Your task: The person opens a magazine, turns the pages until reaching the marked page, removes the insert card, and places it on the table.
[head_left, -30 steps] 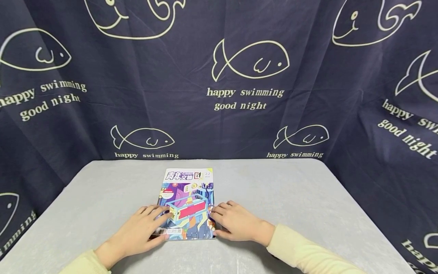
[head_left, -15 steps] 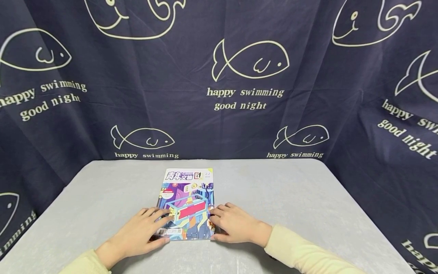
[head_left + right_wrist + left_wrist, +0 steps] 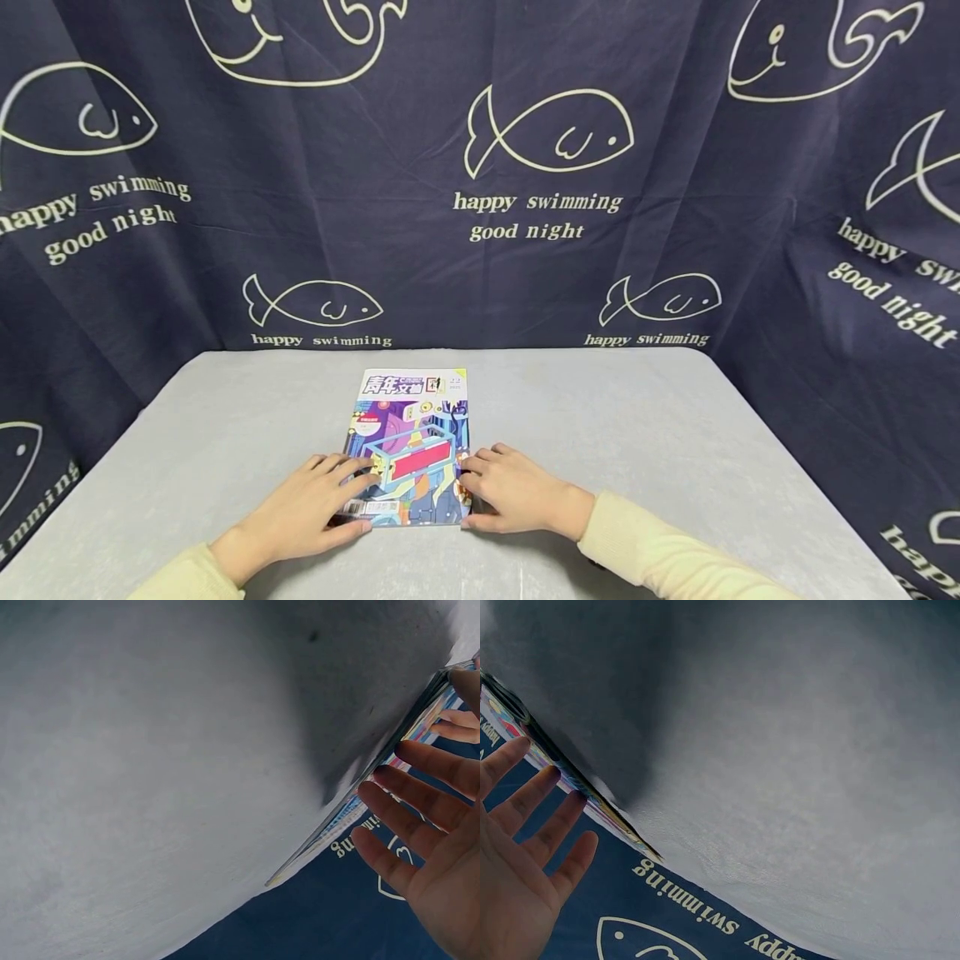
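Observation:
A magazine (image 3: 416, 417) with a colourful illustrated cover and a white title band lies flat on the table, cover up. My left hand (image 3: 303, 508) rests on its lower left part, fingertips on the cover and thumb by the bottom edge. At the lower right side, my right hand (image 3: 517, 492) touches the edge with its fingertips, the thumb near the bottom corner. Both wrist views show relaxed, spread fingers along the magazine's edges, on the left hand (image 3: 521, 862) and the right hand (image 3: 439, 832) alike. The inner pages are hidden under the cover.
A grey cloth-covered table (image 3: 600, 408) extends around the magazine. Behind it and at both sides hangs a dark blue curtain (image 3: 420, 217) printed with fish outlines and lettering. Pale yellow sleeves (image 3: 637, 542) cover the forearms.
My right hand has shifted slightly left and toward me, its thumb now at the bottom right corner of the magazine. The left hand has barely moved, and the magazine lies in the same place.

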Available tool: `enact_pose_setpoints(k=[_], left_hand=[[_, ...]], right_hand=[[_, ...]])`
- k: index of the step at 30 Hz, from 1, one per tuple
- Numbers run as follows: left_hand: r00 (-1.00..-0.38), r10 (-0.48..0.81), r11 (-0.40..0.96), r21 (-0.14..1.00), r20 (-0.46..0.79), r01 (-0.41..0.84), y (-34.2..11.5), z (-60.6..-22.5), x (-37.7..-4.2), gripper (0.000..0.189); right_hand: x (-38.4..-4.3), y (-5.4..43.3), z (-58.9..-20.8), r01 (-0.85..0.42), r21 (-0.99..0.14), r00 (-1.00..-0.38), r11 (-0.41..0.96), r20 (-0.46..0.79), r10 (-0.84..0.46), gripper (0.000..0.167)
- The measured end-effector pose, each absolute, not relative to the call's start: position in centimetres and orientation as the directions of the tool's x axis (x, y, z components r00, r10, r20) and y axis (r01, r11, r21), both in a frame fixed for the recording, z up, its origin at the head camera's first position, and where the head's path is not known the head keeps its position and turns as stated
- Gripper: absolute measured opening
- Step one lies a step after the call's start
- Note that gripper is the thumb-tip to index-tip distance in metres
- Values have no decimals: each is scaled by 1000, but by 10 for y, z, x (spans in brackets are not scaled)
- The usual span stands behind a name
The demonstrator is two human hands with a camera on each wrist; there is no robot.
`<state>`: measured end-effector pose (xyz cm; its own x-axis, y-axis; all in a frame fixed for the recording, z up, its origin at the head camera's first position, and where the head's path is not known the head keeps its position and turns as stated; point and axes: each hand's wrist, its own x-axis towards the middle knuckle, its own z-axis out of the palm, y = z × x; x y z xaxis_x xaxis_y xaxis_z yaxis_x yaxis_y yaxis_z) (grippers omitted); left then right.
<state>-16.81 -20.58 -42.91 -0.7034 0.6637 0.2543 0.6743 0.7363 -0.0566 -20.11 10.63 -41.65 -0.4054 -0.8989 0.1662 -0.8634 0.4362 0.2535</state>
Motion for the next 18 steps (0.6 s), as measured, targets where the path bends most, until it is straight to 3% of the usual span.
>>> enact_pose_setpoints(k=[18], left_hand=[[-711,665,738,-57,227,672,-205,-427,-169,53]], right_hand=[[-201,106,-414,-867,247,-401,433,169,-900,37]])
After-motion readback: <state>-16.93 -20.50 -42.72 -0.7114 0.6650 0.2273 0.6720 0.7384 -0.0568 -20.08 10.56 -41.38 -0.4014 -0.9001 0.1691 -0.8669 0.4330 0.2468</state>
